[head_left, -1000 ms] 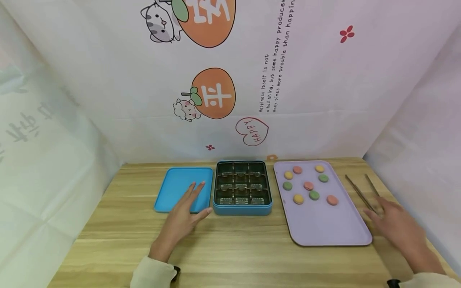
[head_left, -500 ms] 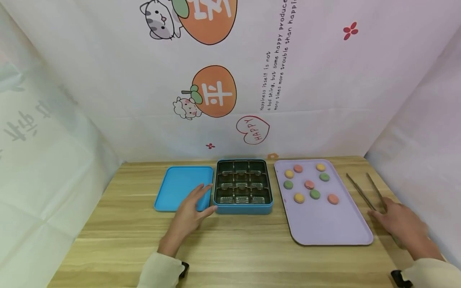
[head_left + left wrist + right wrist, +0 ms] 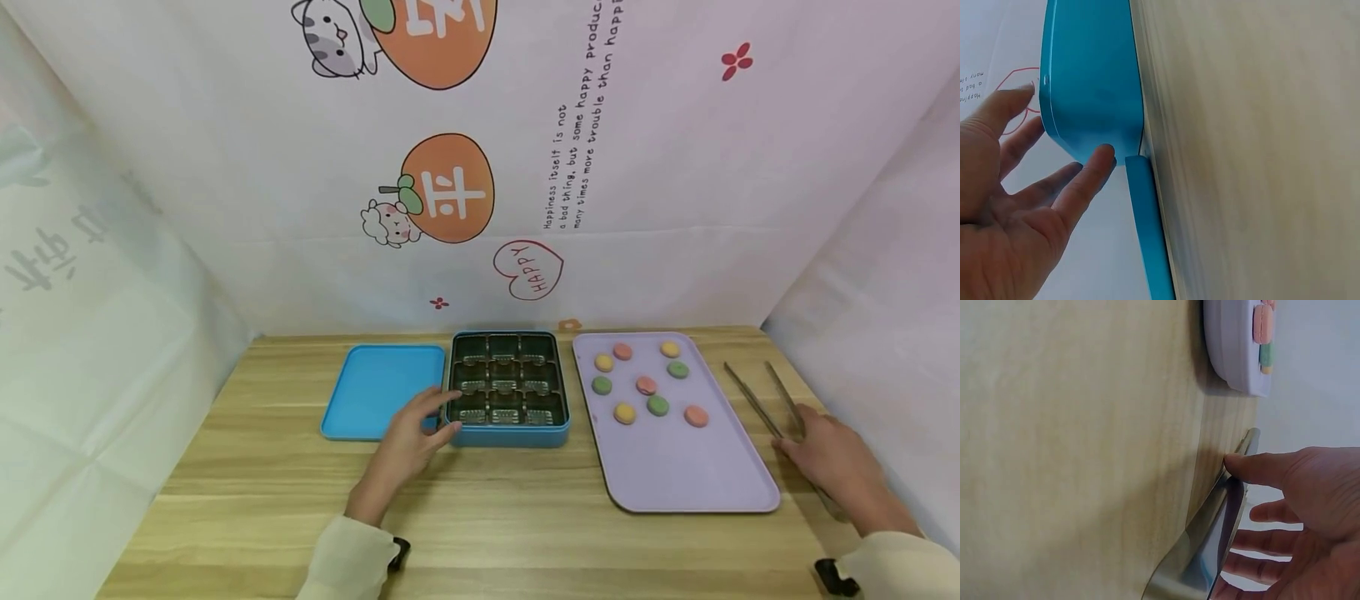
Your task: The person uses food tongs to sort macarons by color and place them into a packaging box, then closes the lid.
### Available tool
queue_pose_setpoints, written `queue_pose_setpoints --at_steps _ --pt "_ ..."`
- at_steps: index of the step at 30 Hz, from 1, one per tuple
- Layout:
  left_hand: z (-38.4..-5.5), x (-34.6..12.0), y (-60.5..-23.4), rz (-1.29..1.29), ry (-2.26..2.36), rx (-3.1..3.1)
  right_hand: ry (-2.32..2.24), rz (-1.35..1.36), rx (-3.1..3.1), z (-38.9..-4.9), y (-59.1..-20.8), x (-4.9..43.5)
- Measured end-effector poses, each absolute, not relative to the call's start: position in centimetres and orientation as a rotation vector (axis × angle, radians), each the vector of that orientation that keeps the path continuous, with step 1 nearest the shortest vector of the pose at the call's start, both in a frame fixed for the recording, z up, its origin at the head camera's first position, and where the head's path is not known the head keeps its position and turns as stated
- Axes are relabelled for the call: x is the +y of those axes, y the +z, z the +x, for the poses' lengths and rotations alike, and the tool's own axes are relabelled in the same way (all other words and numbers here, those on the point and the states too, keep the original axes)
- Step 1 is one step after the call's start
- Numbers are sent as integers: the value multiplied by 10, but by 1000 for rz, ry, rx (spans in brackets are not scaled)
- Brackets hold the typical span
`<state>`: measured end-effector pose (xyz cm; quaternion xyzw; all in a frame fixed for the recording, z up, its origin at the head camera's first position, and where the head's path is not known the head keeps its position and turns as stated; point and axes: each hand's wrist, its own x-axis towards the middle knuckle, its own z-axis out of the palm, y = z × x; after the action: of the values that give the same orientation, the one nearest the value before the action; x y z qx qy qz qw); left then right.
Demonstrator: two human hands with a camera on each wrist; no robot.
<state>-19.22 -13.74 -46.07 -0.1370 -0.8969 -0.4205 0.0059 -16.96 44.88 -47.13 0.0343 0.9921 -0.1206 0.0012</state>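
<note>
My left hand [image 3: 411, 440] reaches over the front left corner of a blue tin box [image 3: 513, 437], fingers spread and thumb apart. In the left wrist view, its fingertips are close to the box's side; whether they touch is hard to tell. A clear insert with several compartments sits inside the box. Metal tongs [image 3: 752, 400] lie on the table at the right, their arms spread. My right hand [image 3: 840, 462] holds them, thumb on one arm and fingers along the other. In the right wrist view, the tongs [image 3: 1194, 559] stand close against the tabletop.
A blue lid [image 3: 367, 392] lies left of the box. Right of the box, a lilac tray [image 3: 682, 475] carries several macarons, such as a pink macaron [image 3: 696, 416] and a green macaron [image 3: 657, 406]. Printed cloth [image 3: 637, 275] hangs behind the table.
My left hand has moved right, from above the lid to the box's front left corner. My right hand has come down onto the tongs and settled there.
</note>
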Motion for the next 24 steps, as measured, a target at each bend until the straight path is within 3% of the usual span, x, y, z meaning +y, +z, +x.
queue_pose_setpoints --at_steps 24 --pt "-193 -133 -459 -307 -1419 -2833 -408 75 3080 -176 -465 446"
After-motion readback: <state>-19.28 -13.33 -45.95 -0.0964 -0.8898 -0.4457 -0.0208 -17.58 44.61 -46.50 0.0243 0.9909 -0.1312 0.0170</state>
